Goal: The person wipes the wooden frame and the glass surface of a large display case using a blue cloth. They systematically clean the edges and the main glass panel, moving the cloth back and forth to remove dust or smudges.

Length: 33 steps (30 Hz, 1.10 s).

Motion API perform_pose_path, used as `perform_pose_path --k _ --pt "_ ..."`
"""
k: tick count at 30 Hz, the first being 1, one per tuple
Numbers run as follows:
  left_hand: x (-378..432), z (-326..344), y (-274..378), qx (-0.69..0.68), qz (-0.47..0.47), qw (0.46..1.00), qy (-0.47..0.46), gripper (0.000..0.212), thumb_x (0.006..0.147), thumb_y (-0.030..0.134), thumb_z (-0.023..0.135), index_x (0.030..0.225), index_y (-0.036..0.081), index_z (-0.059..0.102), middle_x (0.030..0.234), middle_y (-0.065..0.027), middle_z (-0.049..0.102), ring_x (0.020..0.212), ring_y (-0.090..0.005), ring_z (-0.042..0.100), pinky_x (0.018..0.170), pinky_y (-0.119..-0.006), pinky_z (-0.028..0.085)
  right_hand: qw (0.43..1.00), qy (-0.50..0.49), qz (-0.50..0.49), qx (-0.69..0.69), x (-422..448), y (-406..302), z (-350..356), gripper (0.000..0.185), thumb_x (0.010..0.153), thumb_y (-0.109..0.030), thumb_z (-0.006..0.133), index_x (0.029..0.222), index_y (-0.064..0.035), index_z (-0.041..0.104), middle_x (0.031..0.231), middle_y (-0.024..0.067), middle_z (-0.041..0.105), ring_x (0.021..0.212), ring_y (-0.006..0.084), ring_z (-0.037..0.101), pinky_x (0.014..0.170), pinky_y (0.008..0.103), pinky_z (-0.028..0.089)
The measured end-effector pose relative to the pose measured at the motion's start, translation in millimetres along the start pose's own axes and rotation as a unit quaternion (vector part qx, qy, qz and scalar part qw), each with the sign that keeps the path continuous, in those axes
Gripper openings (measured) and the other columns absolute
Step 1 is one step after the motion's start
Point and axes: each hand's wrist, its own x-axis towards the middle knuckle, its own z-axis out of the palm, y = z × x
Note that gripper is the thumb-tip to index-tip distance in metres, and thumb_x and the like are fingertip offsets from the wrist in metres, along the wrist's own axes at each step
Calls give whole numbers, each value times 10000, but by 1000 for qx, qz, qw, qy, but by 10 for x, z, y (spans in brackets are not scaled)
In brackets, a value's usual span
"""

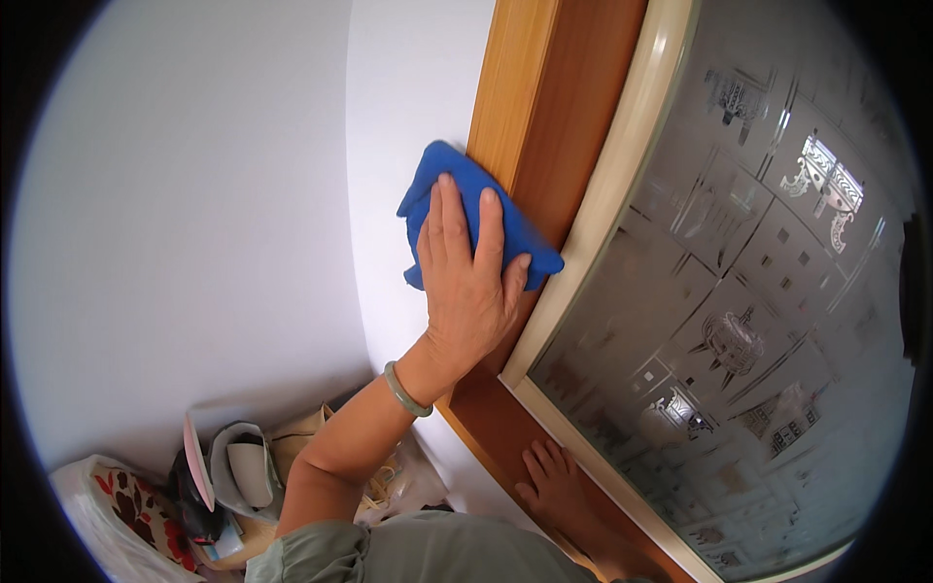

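Observation:
My left hand (466, 270) presses a blue cloth (455, 164) against the upright wooden door or window frame (510, 95). Its fingers lie spread over the folded cloth, and one corner of the cloth reaches the cream-coloured inner frame (590, 197). A pale green bangle (405, 390) circles the left wrist. Lower down, my right hand (557, 484) rests palm down on the brown wooden sill (496, 419), holding nothing that I can see. Its fingertips are close to the lower cream strip.
A patterned, frosted glass pane (729, 291) fills the right side. White wall (197, 204) rises at the left. Below it stand a plastic-wrapped floral item (135, 503), a grey bag (222, 466) with a pale roll, a pink-edged disc (198, 466) and a tan bag (295, 433).

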Motion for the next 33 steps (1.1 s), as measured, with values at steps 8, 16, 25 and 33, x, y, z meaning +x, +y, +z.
perform_pose_path --k 8,16,25,33 --pt "425 -31 61 68 35 997 21 943 778 170 773 1501 -24 201 1433 -432 266 1206 -545 450 940 -543 420 999 30 -20 4 -37 -7 -9 583 952 -383 515 1377 14 467 1431 240 430 1347 420 356 1121 573 224" --pt "767 -78 71 41 50 996 65 898 789 184 756 1487 -43 238 1450 -407 270 1244 -544 419 983 -553 391 999 22 -2 28 -36 -68 -45 597 949 -409 506 1382 0 462 1444 235 418 1366 419 336 1129 572 202" --pt "2646 -174 187 26 1 992 127 754 877 247 657 1428 -109 286 1424 -351 380 1278 -472 438 1068 -495 377 996 82 -28 -8 -56 -20 7 537 959 -373 519 1362 -19 490 1418 213 456 1318 413 405 1087 572 286" --pt "2746 -79 111 7 64 969 238 670 875 257 647 1342 -146 384 1313 -359 486 1193 -490 501 1022 -506 412 998 54 -25 37 3 -47 2 559 928 -358 568 1351 -1 493 1405 222 454 1338 411 369 1117 575 235"
